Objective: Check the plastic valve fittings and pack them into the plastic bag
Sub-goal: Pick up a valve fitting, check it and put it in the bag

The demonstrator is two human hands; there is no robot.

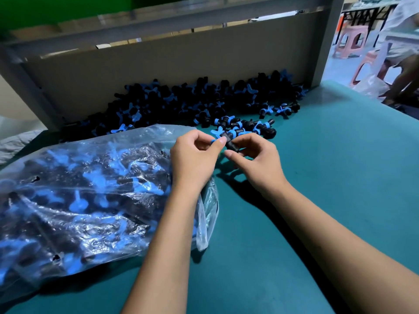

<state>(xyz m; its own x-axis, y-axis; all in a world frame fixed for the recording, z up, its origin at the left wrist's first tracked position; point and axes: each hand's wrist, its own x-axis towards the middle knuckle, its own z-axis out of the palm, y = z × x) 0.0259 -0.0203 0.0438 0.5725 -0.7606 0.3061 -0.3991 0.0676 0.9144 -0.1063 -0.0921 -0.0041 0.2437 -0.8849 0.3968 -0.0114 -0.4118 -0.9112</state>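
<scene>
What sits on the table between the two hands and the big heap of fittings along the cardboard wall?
In the head view, a small loose cluster of fittings lies on the green table between the hands and the big heap.

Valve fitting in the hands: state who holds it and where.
Both hands hold one valve fitting: left hand pinches its blue handle, right hand grips its black body.

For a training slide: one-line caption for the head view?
Both hands hold one valve fitting between bag and pile.
</scene>
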